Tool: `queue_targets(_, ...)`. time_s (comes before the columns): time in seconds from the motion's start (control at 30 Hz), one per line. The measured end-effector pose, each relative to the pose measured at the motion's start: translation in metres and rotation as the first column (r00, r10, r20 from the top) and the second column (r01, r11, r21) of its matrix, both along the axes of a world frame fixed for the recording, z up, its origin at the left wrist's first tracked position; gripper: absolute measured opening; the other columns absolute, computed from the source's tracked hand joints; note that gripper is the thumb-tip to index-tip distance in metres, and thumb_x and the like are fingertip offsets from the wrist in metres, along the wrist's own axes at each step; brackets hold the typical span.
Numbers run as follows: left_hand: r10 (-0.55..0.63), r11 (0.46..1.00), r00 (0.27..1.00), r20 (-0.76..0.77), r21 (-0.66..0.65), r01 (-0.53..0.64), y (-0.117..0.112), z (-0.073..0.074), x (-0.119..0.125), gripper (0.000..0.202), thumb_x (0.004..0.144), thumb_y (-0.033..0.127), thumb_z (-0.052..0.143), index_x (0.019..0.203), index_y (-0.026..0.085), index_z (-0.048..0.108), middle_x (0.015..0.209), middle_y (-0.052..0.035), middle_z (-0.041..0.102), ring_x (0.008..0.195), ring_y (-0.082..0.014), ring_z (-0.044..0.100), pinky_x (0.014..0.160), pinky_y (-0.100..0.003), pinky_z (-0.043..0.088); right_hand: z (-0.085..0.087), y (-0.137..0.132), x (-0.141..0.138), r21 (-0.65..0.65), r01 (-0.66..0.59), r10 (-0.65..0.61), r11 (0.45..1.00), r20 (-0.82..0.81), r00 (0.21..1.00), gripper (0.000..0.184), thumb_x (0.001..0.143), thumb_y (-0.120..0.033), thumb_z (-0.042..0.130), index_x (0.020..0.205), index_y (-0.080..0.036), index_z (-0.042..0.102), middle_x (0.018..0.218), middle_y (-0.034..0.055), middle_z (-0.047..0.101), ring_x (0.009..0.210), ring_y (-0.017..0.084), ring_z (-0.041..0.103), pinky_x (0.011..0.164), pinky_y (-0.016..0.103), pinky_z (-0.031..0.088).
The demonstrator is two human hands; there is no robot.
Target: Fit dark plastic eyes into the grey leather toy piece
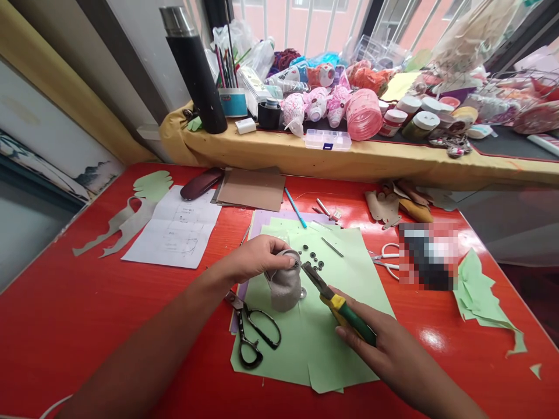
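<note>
My left hand (262, 259) pinches the upper edge of a small grey fabric piece (286, 294), shaped like a little pouch, above green paper. In my right hand (375, 331) is a pair of pliers (345, 311) with green and yellow handles. The dark jaws point at the fabric's edge near my left fingertips; whether they touch it I cannot tell. Several small dark snap-like discs (312, 255) lie on the paper just beyond the jaws. A thin metal rod (332, 247) rests further back. Black-handled scissors (248, 331) lie below my left hand.
Green sheets (349, 361) cover the middle of the red table (174, 361). A drawn white sheet (172, 233) lies left, brown boards (253, 189) behind. White-handled scissors (388, 260) and green scraps (478, 291) are right. On the sill stand a black flask (196, 81) and several jars (421, 123).
</note>
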State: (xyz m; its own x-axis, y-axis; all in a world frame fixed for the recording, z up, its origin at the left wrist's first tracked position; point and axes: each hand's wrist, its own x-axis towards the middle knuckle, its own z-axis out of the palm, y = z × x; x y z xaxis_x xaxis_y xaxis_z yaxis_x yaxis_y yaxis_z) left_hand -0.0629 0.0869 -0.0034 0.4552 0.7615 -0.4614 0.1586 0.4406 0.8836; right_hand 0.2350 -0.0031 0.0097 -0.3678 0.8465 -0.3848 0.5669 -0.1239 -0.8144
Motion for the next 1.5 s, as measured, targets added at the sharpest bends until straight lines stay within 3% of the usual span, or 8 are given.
queue_targets(0.13,-0.006,1.0,1.0,0.021,-0.018,0.006,-0.001,0.001,-0.001,0.025,0.078,0.036,0.08,0.086,0.013,0.073,0.072,-0.0004,0.062,0.063,-0.0124,0.053,0.059,-0.027,0.039,0.004,-0.002,-0.001,0.027,-0.024,0.022,0.999,0.066,0.998,0.058,0.094,-0.05,0.071,0.15,-0.037,0.062,0.142,0.007,0.071,0.131,0.043,0.065,0.101,0.051,0.059)
queue_targets(0.33,-0.011,1.0,0.996,0.084,-0.02,0.012,-0.003,0.003,-0.009,0.025,0.078,0.037,0.082,0.085,0.015,0.074,0.075,-0.0003,0.063,0.067,-0.0127,0.054,0.06,-0.026,0.038,0.008,-0.001,-0.001,0.009,-0.093,0.089,0.996,0.205,0.975,0.058,0.101,-0.053,0.06,0.158,-0.042,0.05,0.149,0.0024,0.066,0.136,0.034,0.062,0.103,0.041,0.059)
queue_targets(0.53,-0.043,0.995,0.989,0.143,-0.081,0.055,-0.004,0.001,-0.01,0.024,0.078,0.037,0.083,0.085,0.016,0.074,0.077,-0.0009,0.065,0.071,-0.0139,0.057,0.064,-0.026,0.042,0.006,-0.001,0.001,-0.01,-0.112,0.111,0.994,0.223,0.969,0.062,0.102,-0.057,0.058,0.16,-0.041,0.047,0.146,0.0033,0.068,0.139,0.034,0.06,0.103,0.04,0.059)
queue_targets(0.73,-0.041,0.996,0.994,0.098,-0.07,0.048,-0.005,0.001,-0.009,0.023,0.077,0.035,0.083,0.086,0.016,0.075,0.08,-0.0022,0.068,0.073,-0.0147,0.059,0.065,-0.027,0.044,0.006,-0.001,0.004,-0.035,-0.086,0.091,0.996,0.166,0.982,0.06,0.101,-0.059,0.059,0.157,-0.041,0.052,0.153,0.0017,0.063,0.143,0.033,0.056,0.105,0.038,0.058)
queue_targets(1.0,-0.057,0.995,0.997,0.048,-0.078,0.061,-0.003,0.007,-0.002,0.024,0.076,0.036,0.082,0.085,0.016,0.074,0.077,-0.0012,0.067,0.071,-0.0141,0.059,0.065,-0.026,0.044,0.006,-0.002,0.004,-0.04,-0.101,0.106,0.994,0.183,0.977,0.06,0.1,-0.059,0.06,0.157,-0.042,0.051,0.147,0.0025,0.067,0.139,0.033,0.059,0.1,0.037,0.061)
queue_targets(1.3,-0.059,0.989,0.981,-0.184,0.119,0.082,-0.01,0.024,0.002,0.018,0.081,0.033,0.074,0.088,0.017,0.074,0.082,-0.0027,0.069,0.074,-0.0159,0.061,0.062,-0.026,0.044,0.006,-0.001,0.004,-0.035,-0.1,0.105,0.994,0.163,0.981,0.059,0.1,-0.059,0.06,0.156,-0.042,0.052,0.148,0.0018,0.066,0.137,0.032,0.06,0.099,0.035,0.06)
queue_targets(1.5,-0.033,0.967,0.96,-0.278,0.233,0.101,-0.015,0.027,0.005,0.019,0.085,0.037,0.069,0.089,0.019,0.075,0.084,-0.0026,0.072,0.077,-0.0179,0.064,0.065,-0.027,0.047,0.006,-0.001,0.002,-0.046,-0.099,0.105,0.994,0.171,0.98,0.062,0.1,-0.06,0.059,0.158,-0.041,0.05,0.15,0.0028,0.065,0.138,0.033,0.059,0.101,0.037,0.059)
